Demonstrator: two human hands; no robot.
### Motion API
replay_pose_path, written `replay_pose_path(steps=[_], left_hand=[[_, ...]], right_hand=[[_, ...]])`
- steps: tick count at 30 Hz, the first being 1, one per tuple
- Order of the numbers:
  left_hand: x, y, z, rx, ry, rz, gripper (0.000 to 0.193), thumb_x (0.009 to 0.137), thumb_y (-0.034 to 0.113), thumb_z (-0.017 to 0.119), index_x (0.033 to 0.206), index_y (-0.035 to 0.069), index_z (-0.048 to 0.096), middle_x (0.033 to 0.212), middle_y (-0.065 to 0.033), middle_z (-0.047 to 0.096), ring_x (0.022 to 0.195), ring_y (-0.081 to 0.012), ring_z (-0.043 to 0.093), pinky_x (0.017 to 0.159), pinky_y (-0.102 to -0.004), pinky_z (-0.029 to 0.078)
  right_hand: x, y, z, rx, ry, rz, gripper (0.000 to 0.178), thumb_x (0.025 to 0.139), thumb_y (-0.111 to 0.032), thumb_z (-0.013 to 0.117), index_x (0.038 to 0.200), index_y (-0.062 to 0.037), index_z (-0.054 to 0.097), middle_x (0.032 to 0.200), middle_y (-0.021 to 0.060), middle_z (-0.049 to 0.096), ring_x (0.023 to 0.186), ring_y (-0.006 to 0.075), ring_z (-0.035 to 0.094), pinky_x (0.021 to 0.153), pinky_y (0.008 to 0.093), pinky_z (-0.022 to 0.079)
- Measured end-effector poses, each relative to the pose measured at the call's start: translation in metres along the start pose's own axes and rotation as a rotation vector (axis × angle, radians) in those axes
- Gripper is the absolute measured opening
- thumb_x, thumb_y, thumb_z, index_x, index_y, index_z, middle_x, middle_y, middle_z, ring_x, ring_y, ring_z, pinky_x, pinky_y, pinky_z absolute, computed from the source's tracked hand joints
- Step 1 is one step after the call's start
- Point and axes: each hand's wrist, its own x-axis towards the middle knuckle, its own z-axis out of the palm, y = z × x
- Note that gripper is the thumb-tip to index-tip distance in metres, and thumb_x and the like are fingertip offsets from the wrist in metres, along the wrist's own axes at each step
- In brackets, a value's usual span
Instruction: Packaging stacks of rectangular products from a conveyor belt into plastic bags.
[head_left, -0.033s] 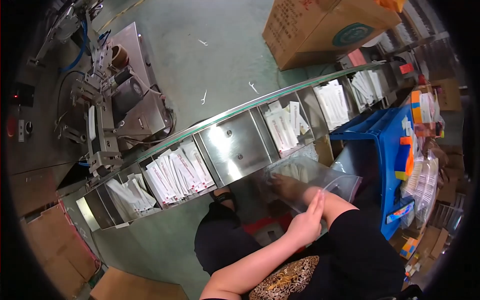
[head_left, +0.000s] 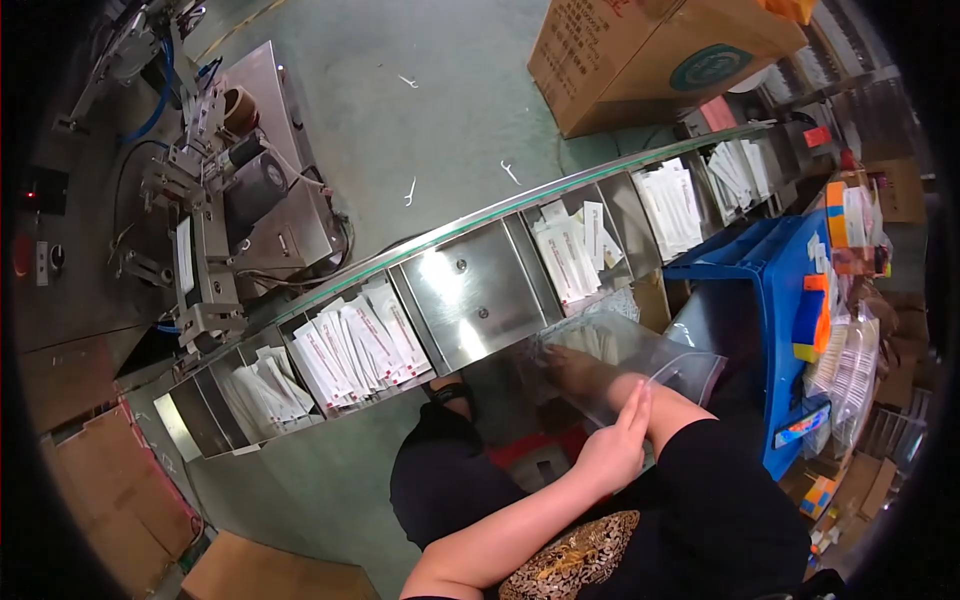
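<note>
1. The fingers (head_left: pixel 634 408) of the left hand (head_left: pixel 613 452) are straight and nearly together, reaching across to the right forearm (head_left: pixel 672 412) beside the mouth of a clear plastic bag (head_left: pixel 688 374); whether they pinch the film, I cannot tell.

2. The right hand (head_left: pixel 568 368) shows dimly through the bag's film, near pale contents (head_left: pixel 600 342); its finger spacing and any grasp are hidden.

3. The bag sits below the near edge of a divided stainless-steel tray (head_left: pixel 470 300), between it and the person's lap, left of a blue plastic crate (head_left: pixel 768 300).

4. Slim white printed packets (head_left: pixel 563 258) lie loosely in the compartment just above the bag, some askew.

5. If the left fingers are not gripping, the bag's mouth could slump around the forearm, since thin film has little stiffness.

6. A quick pull of the right arm could drag the film along and spill contents.

7. Catching the tray's edge could tear the bag.
</note>
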Motion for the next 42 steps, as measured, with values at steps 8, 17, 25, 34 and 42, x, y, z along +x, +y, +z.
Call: replay_pose_path(steps=[8,17,25,34,42], left_hand=[[0.005,0.001,-0.013,0.003,-0.006,-0.030,0.084,0.065,0.005,0.058,0.138,-0.001,0.016,0.142,-0.0218,0.023,0.066,-0.0315,0.061,0.055,-0.0345,0.051],[0.004,-0.002,-0.014,-0.030,-0.006,-0.071,0.081,0.066,0.004,0.055,0.138,-0.001,0.018,0.142,-0.0208,0.023,0.072,-0.0337,0.061,0.060,-0.0362,0.051],[0.013,-0.007,-0.021,-0.127,0.058,-0.168,0.079,0.067,0.004,0.050,0.138,0.000,0.015,0.144,-0.0191,0.018,0.097,-0.0393,0.055,0.074,-0.0417,0.050],[0.005,0.001,-0.012,-0.148,0.043,0.064,0.079,0.068,0.006,0.050,0.139,0.002,0.015,0.142,-0.0207,0.022,0.101,-0.0406,0.052,0.080,-0.0422,0.048],[0.008,0.000,-0.013,-0.037,-0.026,-0.073,0.080,0.070,0.009,0.051,0.140,0.002,0.012,0.144,-0.0198,0.017,0.092,-0.0431,0.055,0.079,-0.0441,0.048]], right_hand=[[0.020,0.014,0.006,-0.336,-0.203,0.171,0.030,0.078,-0.027,0.052,0.096,-0.0080,0.066,0.107,0.0145,0.060,0.114,0.0264,0.047,0.101,0.0399,0.032],[0.025,0.017,-0.003,-0.311,-0.409,0.277,0.029,0.078,-0.027,0.052,0.096,-0.0087,0.066,0.106,0.0144,0.060,0.111,0.0268,0.050,0.100,0.0397,0.033],[-0.005,0.025,-0.037,-0.318,-0.613,0.423,0.028,0.078,-0.026,0.053,0.097,-0.0093,0.066,0.106,0.0143,0.061,0.109,0.0271,0.051,0.098,0.0396,0.035],[-0.102,0.025,-0.101,-0.313,-0.802,0.643,0.027,0.078,-0.026,0.053,0.097,-0.0099,0.066,0.105,0.0143,0.061,0.106,0.0275,0.053,0.097,0.0394,0.036],[-0.087,-0.047,-0.273,0.493,-0.581,0.688,0.035,0.081,-0.034,0.061,0.105,-0.0091,0.062,0.100,0.0111,0.064,0.095,0.0231,0.059,0.080,0.0343,0.046]])
